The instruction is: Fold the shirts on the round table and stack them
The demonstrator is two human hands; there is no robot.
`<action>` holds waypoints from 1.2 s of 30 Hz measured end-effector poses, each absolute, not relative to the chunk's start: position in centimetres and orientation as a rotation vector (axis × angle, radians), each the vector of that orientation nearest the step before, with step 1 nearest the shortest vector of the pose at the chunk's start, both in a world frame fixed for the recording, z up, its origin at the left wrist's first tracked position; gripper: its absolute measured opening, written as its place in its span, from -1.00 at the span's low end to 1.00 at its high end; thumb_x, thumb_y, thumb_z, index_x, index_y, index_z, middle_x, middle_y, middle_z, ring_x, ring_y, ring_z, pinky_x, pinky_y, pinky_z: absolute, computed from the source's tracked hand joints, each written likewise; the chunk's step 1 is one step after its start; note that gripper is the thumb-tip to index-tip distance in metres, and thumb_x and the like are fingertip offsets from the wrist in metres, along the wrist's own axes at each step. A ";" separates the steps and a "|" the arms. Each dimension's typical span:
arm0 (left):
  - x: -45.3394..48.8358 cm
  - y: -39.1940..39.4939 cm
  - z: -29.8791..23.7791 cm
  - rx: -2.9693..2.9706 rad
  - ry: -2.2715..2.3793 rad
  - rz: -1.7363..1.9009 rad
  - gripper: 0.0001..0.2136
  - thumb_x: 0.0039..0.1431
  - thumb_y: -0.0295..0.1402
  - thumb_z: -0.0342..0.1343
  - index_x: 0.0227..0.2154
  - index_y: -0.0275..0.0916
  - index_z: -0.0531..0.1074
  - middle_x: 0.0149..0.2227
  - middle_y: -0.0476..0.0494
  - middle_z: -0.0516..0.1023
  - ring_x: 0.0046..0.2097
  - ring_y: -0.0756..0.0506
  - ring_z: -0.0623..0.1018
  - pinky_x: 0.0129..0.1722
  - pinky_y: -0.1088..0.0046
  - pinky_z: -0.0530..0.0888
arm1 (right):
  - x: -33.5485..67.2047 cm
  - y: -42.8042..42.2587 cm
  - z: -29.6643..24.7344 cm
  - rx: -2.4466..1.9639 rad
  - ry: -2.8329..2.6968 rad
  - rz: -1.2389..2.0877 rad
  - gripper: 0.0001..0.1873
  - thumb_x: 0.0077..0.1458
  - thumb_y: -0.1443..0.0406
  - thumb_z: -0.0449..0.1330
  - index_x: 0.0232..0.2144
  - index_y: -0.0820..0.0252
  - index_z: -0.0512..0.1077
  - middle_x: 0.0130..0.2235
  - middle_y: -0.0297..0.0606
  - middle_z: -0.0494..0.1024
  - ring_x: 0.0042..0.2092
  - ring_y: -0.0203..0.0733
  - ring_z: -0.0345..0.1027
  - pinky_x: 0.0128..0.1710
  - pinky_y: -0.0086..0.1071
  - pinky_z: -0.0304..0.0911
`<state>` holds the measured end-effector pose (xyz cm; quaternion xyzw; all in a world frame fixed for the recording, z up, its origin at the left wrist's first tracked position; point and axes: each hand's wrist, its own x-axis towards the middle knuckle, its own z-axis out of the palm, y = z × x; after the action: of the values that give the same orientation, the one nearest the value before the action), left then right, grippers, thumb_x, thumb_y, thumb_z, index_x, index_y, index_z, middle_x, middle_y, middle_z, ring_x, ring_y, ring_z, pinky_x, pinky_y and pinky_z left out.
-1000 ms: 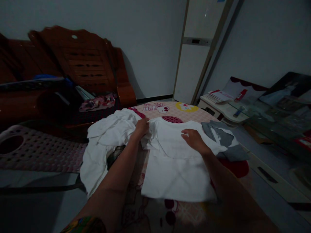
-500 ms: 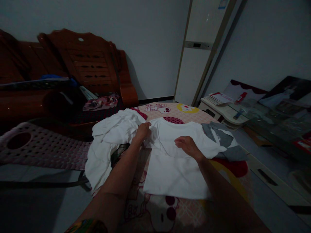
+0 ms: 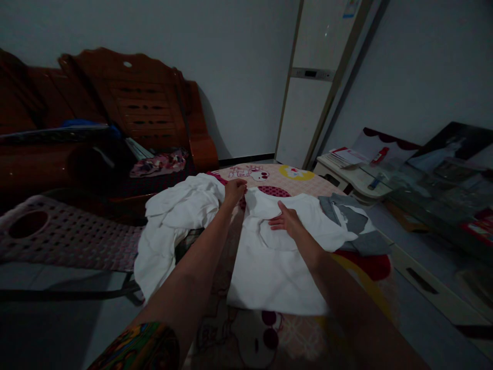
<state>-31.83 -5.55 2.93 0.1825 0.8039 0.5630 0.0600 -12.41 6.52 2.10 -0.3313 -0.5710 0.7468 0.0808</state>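
Note:
A white T-shirt (image 3: 277,282) lies partly folded on a table, its neckline towards the far side. At its far left shoulder, my left hand (image 3: 234,192) has its fingers closed on the edge of the fabric. My right hand (image 3: 287,221) rests over the upper middle of the shirt, thumb apart and fingers stretched, holding nothing. Left of my left hand is a crumpled heap of white clothes (image 3: 181,203). A folded grey garment (image 3: 370,240) lies beyond the shirt's right sleeve.
The round table has a pink patterned tablecloth (image 3: 308,184). A woven chair (image 3: 77,231) stands at the left, with a carved wooden sofa (image 3: 142,103) behind. To the right are a white cabinet (image 3: 331,160) and glass shelf (image 3: 427,190). A tall white air conditioner (image 3: 304,110) stands at the back.
My left hand has moved slightly away and right, straightening the shirt's left side inward. My right hand has shifted a little left, and its fingers have spread from a closed curl.

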 end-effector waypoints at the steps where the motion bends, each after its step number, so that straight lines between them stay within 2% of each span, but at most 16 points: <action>1: -32.3 -5.7 2.6 0.569 2.566 1.589 -0.70 0.13 -0.54 0.03 -0.12 -0.36 0.57 -0.19 -0.24 0.66 -0.18 -0.10 0.63 -0.05 0.32 0.54 | -12.7 6.5 2.0 -1.037 -1.725 2.181 -0.74 0.24 0.18 0.20 -0.32 0.30 0.36 -0.60 -0.19 0.52 -0.58 -0.13 0.47 -0.59 -0.33 0.44; 3: -32.9 -6.1 2.0 0.685 2.748 1.357 -0.70 0.13 -0.54 0.03 -0.15 -0.31 0.60 -0.11 -0.23 0.66 -0.05 -0.13 0.61 0.06 0.31 0.48 | -13.3 6.5 2.0 -1.096 -1.737 2.092 -0.88 0.19 0.32 0.20 -0.28 0.31 0.36 -0.66 -0.29 0.46 -0.64 -0.17 0.42 -0.66 -0.40 0.38; 5: -33.1 -6.1 1.5 0.797 2.828 1.181 -0.68 0.15 -0.53 0.02 -0.12 -0.26 0.60 -0.05 -0.21 0.64 0.02 -0.15 0.58 0.13 0.31 0.44 | -13.7 6.7 2.5 -1.085 -1.718 2.057 -0.92 0.17 0.38 0.18 -0.26 0.29 0.36 -0.66 -0.36 0.45 -0.65 -0.22 0.40 -0.68 -0.45 0.36; 9: -33.5 -5.5 0.9 0.993 2.824 0.945 -0.65 0.23 -0.50 -0.04 -0.03 -0.21 0.57 0.05 -0.18 0.59 0.11 -0.15 0.53 0.18 0.31 0.39 | -14.1 8.1 4.1 -1.034 -1.682 1.938 -0.89 0.10 0.43 0.13 -0.27 0.27 0.41 -0.64 -0.36 0.47 -0.64 -0.22 0.41 -0.68 -0.43 0.38; 13: -34.1 -4.6 0.4 1.086 2.830 0.805 -0.62 0.30 -0.46 -0.10 0.06 -0.20 0.51 0.13 -0.22 0.53 0.16 -0.15 0.50 0.19 0.29 0.36 | -13.7 9.8 4.5 -1.160 -1.670 1.815 -0.84 -0.01 0.44 0.13 -0.33 0.27 0.46 -0.67 -0.39 0.40 -0.66 -0.19 0.36 -0.71 -0.38 0.36; 18: -34.4 -3.6 0.0 1.117 2.872 0.733 -0.61 0.32 -0.44 -0.10 0.10 -0.21 0.48 0.14 -0.25 0.52 0.16 -0.18 0.49 0.19 0.30 0.37 | -12.9 10.5 3.0 -1.254 -1.654 1.769 -0.82 -0.11 0.44 0.15 -0.37 0.26 0.47 -0.64 -0.39 0.40 -0.64 -0.18 0.36 -0.74 -0.37 0.35; 24: -34.0 -2.7 -0.4 1.011 2.959 0.754 -0.59 0.31 -0.47 -0.12 0.12 -0.24 0.47 0.11 -0.26 0.54 0.15 -0.19 0.50 0.18 0.28 0.37 | -11.8 10.3 1.8 -1.263 -1.666 1.772 -0.84 -0.12 0.43 0.16 -0.39 0.26 0.46 -0.61 -0.37 0.40 -0.62 -0.17 0.36 -0.73 -0.29 0.40; 30: -33.9 -2.1 0.1 0.972 2.936 0.733 -0.63 0.28 -0.47 -0.10 0.03 -0.22 0.51 0.09 -0.23 0.55 0.11 -0.15 0.52 0.12 0.37 0.40 | -11.1 10.0 1.5 -1.236 -1.702 1.792 -0.92 -0.08 0.44 0.10 -0.50 0.23 0.38 -0.63 -0.39 0.36 -0.63 -0.18 0.35 -0.72 -0.27 0.41; 36: -33.6 -1.5 0.6 0.806 2.982 0.712 -0.72 0.23 -0.47 -0.02 -0.08 -0.25 0.52 -0.06 -0.31 0.60 0.04 -0.23 0.54 0.00 0.29 0.47 | -11.3 9.8 1.2 -1.210 -1.796 1.732 -0.94 -0.02 0.41 0.13 -0.48 0.18 0.38 -0.63 -0.40 0.38 -0.63 -0.20 0.36 -0.68 -0.34 0.40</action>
<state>-33.61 -1.47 0.58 0.2541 0.9407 0.2245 -0.0141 -11.27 9.83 1.24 -0.4291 -0.6366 0.6140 0.1832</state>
